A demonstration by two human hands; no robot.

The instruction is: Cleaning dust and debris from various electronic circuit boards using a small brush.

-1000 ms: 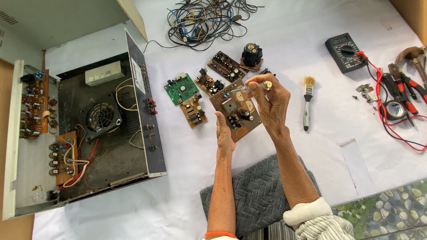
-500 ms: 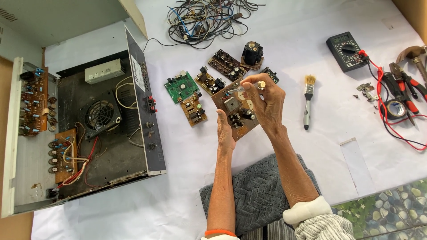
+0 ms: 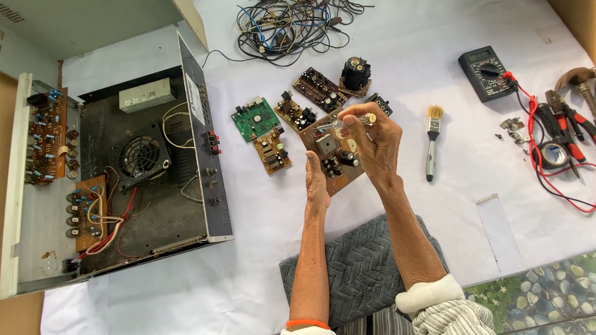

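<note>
My left hand (image 3: 316, 181) grips the lower left edge of a brown circuit board (image 3: 332, 149) and holds it tilted above the white-covered table. My right hand (image 3: 377, 147) is at the board's upper right. Its thumb and fingers pinch a small clear tube with a brass end (image 3: 366, 118) that lies across the board's top edge. The right palm hides part of the board. Both forearms rise from a grey knitted cloth (image 3: 366, 267) at the near edge.
An opened amplifier chassis (image 3: 143, 167) fills the left. A green board (image 3: 256, 118), three brown boards (image 3: 271, 151) and a black transformer (image 3: 355, 73) lie behind my hands. To the right lie a brush (image 3: 433, 141), multimeter (image 3: 486, 71), pliers (image 3: 562, 118) and tape roll (image 3: 549, 154). Tangled wires (image 3: 292, 28) lie at the back.
My right hand's fingers have shifted a little on the small tube over the board. Nothing has been taken up or let go.
</note>
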